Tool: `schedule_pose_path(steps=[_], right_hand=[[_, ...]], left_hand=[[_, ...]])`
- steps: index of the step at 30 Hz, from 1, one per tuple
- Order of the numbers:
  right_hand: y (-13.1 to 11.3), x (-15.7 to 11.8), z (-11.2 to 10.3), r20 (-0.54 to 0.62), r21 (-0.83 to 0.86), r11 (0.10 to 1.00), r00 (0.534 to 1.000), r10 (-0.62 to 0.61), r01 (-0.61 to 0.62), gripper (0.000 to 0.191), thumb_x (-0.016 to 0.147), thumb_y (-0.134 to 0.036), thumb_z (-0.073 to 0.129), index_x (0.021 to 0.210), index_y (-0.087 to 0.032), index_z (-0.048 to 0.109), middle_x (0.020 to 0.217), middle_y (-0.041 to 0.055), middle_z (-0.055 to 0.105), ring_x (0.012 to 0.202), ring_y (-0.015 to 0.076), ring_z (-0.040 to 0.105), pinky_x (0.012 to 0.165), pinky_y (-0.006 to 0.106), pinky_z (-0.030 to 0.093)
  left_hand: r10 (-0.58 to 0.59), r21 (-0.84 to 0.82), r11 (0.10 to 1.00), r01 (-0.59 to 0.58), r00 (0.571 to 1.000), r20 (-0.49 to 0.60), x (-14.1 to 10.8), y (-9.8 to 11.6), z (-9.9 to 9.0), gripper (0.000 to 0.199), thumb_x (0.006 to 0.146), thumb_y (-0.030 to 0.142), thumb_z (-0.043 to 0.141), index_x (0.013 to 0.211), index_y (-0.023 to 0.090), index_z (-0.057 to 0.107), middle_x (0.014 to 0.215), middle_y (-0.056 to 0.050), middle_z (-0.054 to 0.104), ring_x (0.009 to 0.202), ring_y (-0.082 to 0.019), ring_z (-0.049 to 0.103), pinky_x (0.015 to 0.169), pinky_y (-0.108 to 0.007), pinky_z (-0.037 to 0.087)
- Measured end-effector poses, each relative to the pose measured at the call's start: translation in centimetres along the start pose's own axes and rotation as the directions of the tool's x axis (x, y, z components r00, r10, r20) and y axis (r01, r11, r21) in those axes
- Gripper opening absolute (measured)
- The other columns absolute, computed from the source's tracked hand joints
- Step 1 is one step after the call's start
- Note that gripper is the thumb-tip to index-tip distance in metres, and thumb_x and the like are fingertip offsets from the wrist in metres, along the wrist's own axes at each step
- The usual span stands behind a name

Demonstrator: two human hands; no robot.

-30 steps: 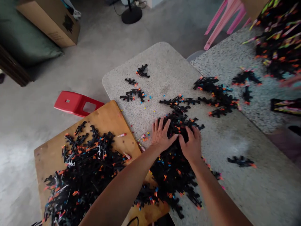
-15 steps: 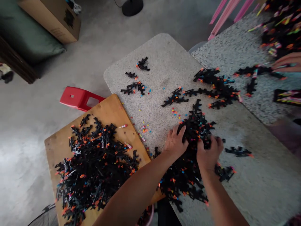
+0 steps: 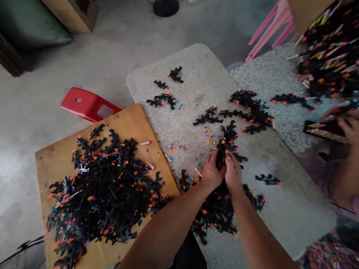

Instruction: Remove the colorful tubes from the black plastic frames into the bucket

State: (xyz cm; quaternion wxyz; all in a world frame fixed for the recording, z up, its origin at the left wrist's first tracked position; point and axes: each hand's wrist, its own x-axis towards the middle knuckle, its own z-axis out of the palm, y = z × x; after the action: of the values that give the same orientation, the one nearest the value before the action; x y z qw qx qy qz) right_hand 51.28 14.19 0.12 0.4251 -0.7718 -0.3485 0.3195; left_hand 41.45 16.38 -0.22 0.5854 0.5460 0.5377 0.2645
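Note:
My left hand [image 3: 212, 171] and my right hand [image 3: 233, 168] are close together over the speckled table, both closed around a few black toy guns [image 3: 221, 155] with orange tips. How many they hold is hidden by the fingers. Below and around my wrists lies a heap of black toy guns [image 3: 217, 211]. Just beyond my fingers more toy guns [image 3: 229, 131] lie loose, with a further cluster [image 3: 254, 110] to the right of them. Tiny coloured pieces [image 3: 206, 130] are strewn on the tabletop to the left of my hands.
A wooden board [image 3: 61, 157] at left bears a large pile of toy guns [image 3: 106, 201]. Beyond it stands a red stool [image 3: 84, 104]. At right, another person's hands [image 3: 350, 127] are at a black tray [image 3: 322, 132], beside a tall heap of colourful toy guns [image 3: 331, 56].
My hands have drawn together from either side of the heap and closed on toy guns between them. At right, the other person's hands have moved to the black tray, which has shifted left.

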Motion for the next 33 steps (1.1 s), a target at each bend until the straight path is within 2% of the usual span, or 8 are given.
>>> schedule_pose_path(steps=[5,9,13,17,20,23,27,33], right_hand=[[-4.1,-1.4,0.1,-0.002,-0.005,0.999,0.999,-0.040,0.040,0.057,0.095,-0.057,0.051,0.132,-0.018,0.068,0.133,0.0146,0.070,0.125,0.0320,0.063,0.110,0.050,0.046],[-8.4,-4.3,2.9,0.077,-0.005,0.994,0.991,-0.112,0.113,0.055,0.098,-0.053,0.048,0.138,-0.019,0.065,0.139,0.0141,0.067,0.129,0.0331,0.060,0.111,0.051,0.046],[-13.4,-11.0,10.7,0.372,0.170,0.981,0.916,-0.150,0.092,0.050,0.101,-0.045,0.046,0.144,-0.022,0.060,0.140,0.0124,0.066,0.127,0.0305,0.063,0.109,0.049,0.051],[-17.7,-20.2,21.7,0.566,0.347,0.938,0.801,-0.197,-0.015,0.045,0.101,-0.036,0.049,0.144,-0.025,0.058,0.145,0.0084,0.063,0.132,0.0257,0.060,0.113,0.046,0.049],[-19.7,-26.2,29.2,0.613,0.436,0.899,0.743,-0.269,-0.034,0.043,0.098,-0.033,0.056,0.138,-0.021,0.062,0.142,0.0103,0.063,0.132,0.0227,0.059,0.117,0.040,0.045],[-20.3,-29.2,33.3,0.677,0.389,0.919,0.658,-0.331,0.062,0.043,0.099,-0.035,0.057,0.139,-0.021,0.063,0.143,0.0101,0.063,0.136,0.0214,0.056,0.119,0.038,0.043],[-19.0,-26.1,31.4,0.630,0.249,0.914,0.663,-0.403,0.319,0.038,0.101,-0.033,0.051,0.135,-0.022,0.065,0.140,0.0104,0.065,0.135,0.0228,0.056,0.117,0.040,0.044],[-12.9,-8.5,22.6,0.512,-0.382,0.748,0.799,-0.317,0.542,0.034,0.095,-0.016,0.047,0.120,-0.014,0.071,0.120,0.0184,0.071,0.116,0.0294,0.063,0.108,0.046,0.047]], left_hand=[[0.081,-0.074,0.994,-0.084,0.996,-0.037,-1.4,2.5,-2.0,0.076,0.088,0.034,0.070,0.158,0.030,0.042,0.149,-0.010,0.057,0.131,-0.028,0.062,0.116,-0.043,0.050],[0.044,-0.051,0.998,-0.049,0.995,-0.090,-4.0,4.3,-7.6,0.078,0.088,0.032,0.071,0.159,0.034,0.040,0.147,-0.008,0.058,0.127,-0.028,0.063,0.114,-0.043,0.051],[-0.007,0.023,1.000,0.015,0.944,-0.330,-9.8,3.2,-17.4,0.071,0.090,0.027,0.064,0.157,0.032,0.042,0.149,-0.008,0.057,0.135,-0.028,0.057,0.117,-0.046,0.047],[-0.119,0.117,0.967,0.227,0.804,-0.582,-17.5,0.9,-29.3,0.066,0.091,0.033,0.060,0.154,0.028,0.044,0.151,-0.008,0.057,0.135,-0.027,0.057,0.114,-0.044,0.050],[-0.197,0.181,0.878,0.443,0.680,-0.707,-21.8,-0.8,-37.4,0.068,0.092,0.040,0.056,0.156,0.025,0.041,0.147,-0.008,0.060,0.130,-0.027,0.062,0.111,-0.041,0.052],[-0.226,0.326,0.710,0.624,0.640,-0.735,-24.0,-2.3,-43.5,0.064,0.093,0.045,0.052,0.152,0.020,0.047,0.141,-0.013,0.063,0.125,-0.032,0.064,0.109,-0.046,0.051],[-0.350,0.483,0.430,0.763,0.634,-0.690,-24.7,-3.2,-47.4,0.060,0.092,0.057,0.048,0.138,0.020,0.061,0.134,-0.017,0.066,0.123,-0.039,0.063,0.106,-0.053,0.050],[-0.251,0.586,0.279,0.761,0.646,-0.721,-22.5,-0.1,-46.1,0.059,0.094,0.058,0.046,0.130,0.018,0.067,0.143,-0.020,0.057,0.130,-0.045,0.054,0.106,-0.060,0.047]])
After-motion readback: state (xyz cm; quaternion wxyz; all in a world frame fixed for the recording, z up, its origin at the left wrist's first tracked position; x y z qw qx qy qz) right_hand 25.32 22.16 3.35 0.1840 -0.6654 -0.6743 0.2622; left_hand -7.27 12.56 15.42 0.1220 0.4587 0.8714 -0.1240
